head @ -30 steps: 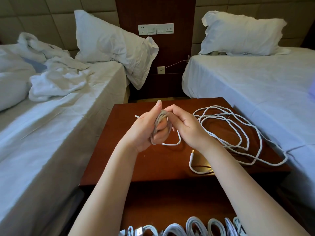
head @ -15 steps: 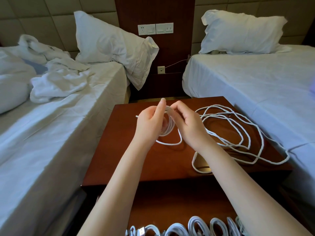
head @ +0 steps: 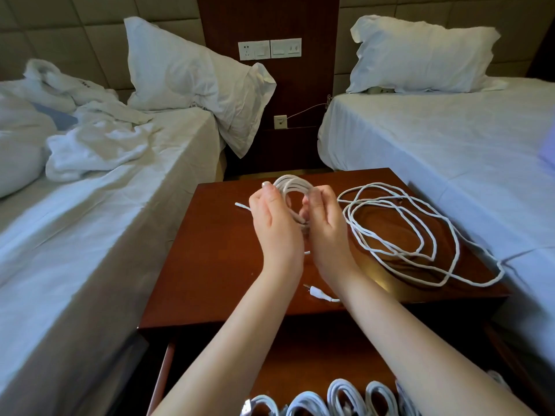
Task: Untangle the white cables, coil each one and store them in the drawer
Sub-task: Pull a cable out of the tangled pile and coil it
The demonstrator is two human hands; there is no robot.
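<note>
Left hand point(head: 274, 226) gripped the left side of a small white cable coil point(head: 290, 185), and the right hand point(head: 326, 225) pinched its right side, above the nightstand point(head: 210, 265). Just beside the right hand, a loose white cable point(head: 404, 254) lay in wide loops that reached the right edge. Bare wood showed at the left. Coiled cables point(head: 339, 396) stood in the open drawer point(head: 300, 355) below.

dark wood nightstand point(head: 216, 265); loose white cable point(head: 387, 265) sprawled over right half; plug end point(head: 317, 293) near front edge.
</note>
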